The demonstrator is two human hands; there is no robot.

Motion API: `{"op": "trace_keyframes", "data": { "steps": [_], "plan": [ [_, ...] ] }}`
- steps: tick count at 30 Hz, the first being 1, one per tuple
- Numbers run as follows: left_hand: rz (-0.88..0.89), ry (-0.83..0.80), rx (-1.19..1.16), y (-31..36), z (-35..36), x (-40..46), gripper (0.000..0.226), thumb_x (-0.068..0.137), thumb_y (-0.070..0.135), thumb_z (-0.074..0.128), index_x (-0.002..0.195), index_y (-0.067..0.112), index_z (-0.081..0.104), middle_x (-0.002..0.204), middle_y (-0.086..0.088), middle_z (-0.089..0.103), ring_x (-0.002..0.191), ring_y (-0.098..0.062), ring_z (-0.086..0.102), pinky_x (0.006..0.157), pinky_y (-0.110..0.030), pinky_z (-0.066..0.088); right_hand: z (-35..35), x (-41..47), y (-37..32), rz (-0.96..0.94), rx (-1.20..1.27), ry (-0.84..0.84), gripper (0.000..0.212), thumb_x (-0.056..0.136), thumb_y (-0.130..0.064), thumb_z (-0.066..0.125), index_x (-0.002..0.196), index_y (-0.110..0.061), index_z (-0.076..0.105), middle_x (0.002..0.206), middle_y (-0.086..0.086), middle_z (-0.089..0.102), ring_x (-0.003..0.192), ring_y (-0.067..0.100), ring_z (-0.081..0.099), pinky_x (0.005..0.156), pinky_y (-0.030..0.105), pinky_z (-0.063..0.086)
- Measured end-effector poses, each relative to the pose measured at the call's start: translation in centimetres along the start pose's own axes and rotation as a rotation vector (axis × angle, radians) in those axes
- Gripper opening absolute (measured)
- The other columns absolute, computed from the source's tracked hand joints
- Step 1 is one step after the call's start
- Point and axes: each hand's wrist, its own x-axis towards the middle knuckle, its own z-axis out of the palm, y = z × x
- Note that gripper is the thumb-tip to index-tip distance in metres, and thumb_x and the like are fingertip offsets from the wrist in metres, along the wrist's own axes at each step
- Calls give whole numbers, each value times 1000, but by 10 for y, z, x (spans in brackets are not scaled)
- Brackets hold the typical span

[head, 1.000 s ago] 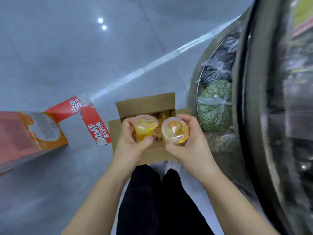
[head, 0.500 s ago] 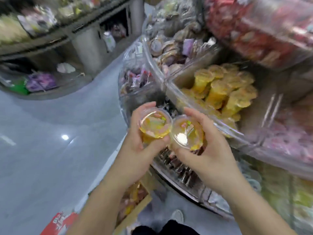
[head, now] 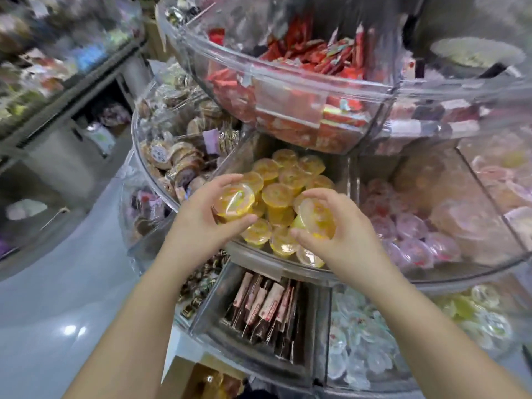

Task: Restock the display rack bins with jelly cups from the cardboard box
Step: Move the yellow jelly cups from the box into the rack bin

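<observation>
My left hand (head: 198,223) grips a yellow jelly cup (head: 234,201) with a clear film lid. My right hand (head: 345,237) grips a second yellow jelly cup (head: 316,218). Both cups hover just over the front of a clear middle-tier bin (head: 259,256) of the round display rack, above a heap of several matching yellow jelly cups (head: 283,180). The cardboard box (head: 184,375) shows only as a brown corner at the bottom edge, below the rack and between my forearms.
The tier above holds red snack packets (head: 311,90). Left of the yellow bin are wrapped round biscuits (head: 178,156), right of it pink jelly cups (head: 414,243). The lower tier has brown stick packets (head: 267,309) and clear cups (head: 357,341). Grey floor (head: 57,298) and shelving lie to the left.
The view rose from the box on the floor to the rack. Both hands carried their cups up and forward, moving apart, and now hold them over the yellow bin.
</observation>
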Motion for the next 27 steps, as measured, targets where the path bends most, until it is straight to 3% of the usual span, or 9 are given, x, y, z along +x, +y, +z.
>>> {"op": "trace_keyframes", "data": {
  "steps": [2, 5, 8, 11, 15, 21, 23, 27],
  "plan": [
    [24, -105, 178, -17, -10, 15, 55, 72, 26, 79, 121, 27, 53, 110, 18, 54, 97, 22, 45, 79, 8, 26, 12, 11, 2, 51, -4, -37, 53, 70, -29, 75, 114, -39, 47, 117, -14, 50, 101, -3, 44, 75, -7, 29],
    [61, -265, 333, -37, -21, 30, 55, 72, 23, 79, 121, 21, 54, 110, 10, 49, 105, -6, 49, 83, 1, 28, 32, 23, 0, 79, 7, -87, 55, 70, -22, 69, 110, -44, 40, 118, -12, 48, 103, 1, 44, 75, 1, 31],
    [188, -331, 457, -42, -25, 41, 58, 70, 30, 77, 123, 24, 55, 113, 7, 48, 102, -10, 51, 84, -18, 40, 50, 32, -5, 62, -37, -97, 56, 69, -17, 68, 113, -40, 42, 121, -11, 47, 107, 4, 44, 74, 8, 32],
    [379, -341, 647, -40, -25, 56, 61, 67, 39, 79, 121, 19, 60, 114, -3, 60, 104, -23, 55, 84, -37, 47, 60, 37, -7, 54, -160, -95, 62, 68, -23, 70, 126, -30, 47, 124, -8, 52, 113, 9, 47, 80, 16, 33],
    [515, -372, 836, -45, -25, 70, 65, 62, 48, 80, 117, 18, 66, 113, -4, 65, 104, -29, 52, 80, -39, 39, 68, 41, -9, 44, -243, -70, 62, 71, -26, 73, 128, -28, 48, 122, -5, 55, 114, 16, 50, 91, 29, 43],
    [608, -396, 889, -51, -26, 80, 78, 53, 55, 82, 121, 22, 63, 109, 1, 65, 97, -26, 51, 75, -34, 29, 76, 43, -11, 27, -413, -58, 62, 70, -31, 76, 125, -26, 49, 117, -1, 40, 95, 27, 56, 76, 42, 51],
    [650, -392, 861, -53, -29, 81, 76, 52, 48, 85, 119, 20, 64, 109, 2, 66, 98, -27, 55, 76, -33, 30, 78, 45, -10, 32, -463, -75, 62, 70, -34, 76, 126, -26, 49, 118, -1, 39, 93, 27, 57, 73, 41, 51],
    [722, -365, 805, -56, -33, 83, 55, 48, 23, 88, 101, 17, 72, 99, 1, 71, 96, -27, 63, 76, -37, 46, 81, 49, -10, 33, -477, -56, 63, 68, -41, 77, 123, -22, 52, 119, 0, 40, 89, 27, 59, 68, 39, 52]
  ]
}}
